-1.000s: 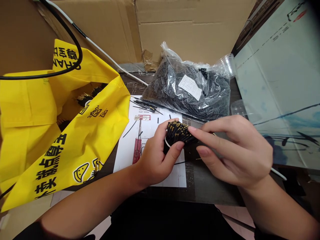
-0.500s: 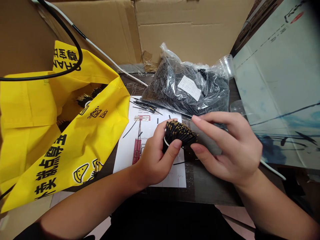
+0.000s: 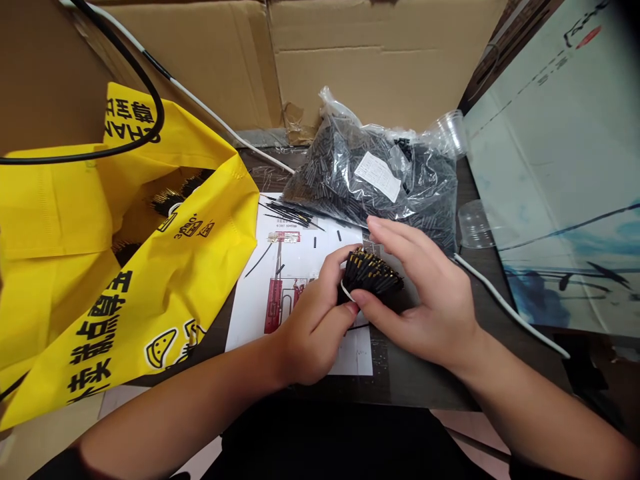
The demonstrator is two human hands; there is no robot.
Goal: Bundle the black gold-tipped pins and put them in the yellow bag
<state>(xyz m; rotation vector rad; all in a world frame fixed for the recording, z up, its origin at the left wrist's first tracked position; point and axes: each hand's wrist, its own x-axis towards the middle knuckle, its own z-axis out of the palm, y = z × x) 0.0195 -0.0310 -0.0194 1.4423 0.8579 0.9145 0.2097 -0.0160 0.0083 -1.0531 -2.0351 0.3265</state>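
Note:
A thick bundle of black wires [image 3: 374, 273] with gold-coloured tips, tied with a white band, is between my hands above a printed sheet [image 3: 250, 300]. My left hand [image 3: 320, 313] is wrapped round the banded side of the bundle. My right hand [image 3: 425, 293] curves round its right side, the thumb touching it near the band and the fingers apart beyond it. Loose black wires [image 3: 293, 213] and a few short black pieces lie on the sheet.
Behind stands a clear bag of short black tubes [image 3: 380, 180]. A yellow bag [image 3: 200, 253] with more wire bundles is at the left. Plastic cups [image 3: 475, 223], a white cable [image 3: 510, 310] and a pale board [image 3: 560, 167] are at the right; cardboard [image 3: 350, 67] stands behind.
My right hand has moved left and closed in on the bundle, its thumb now touching it. The bundle and my left hand have shifted slightly right, and the bundle has turned a little.

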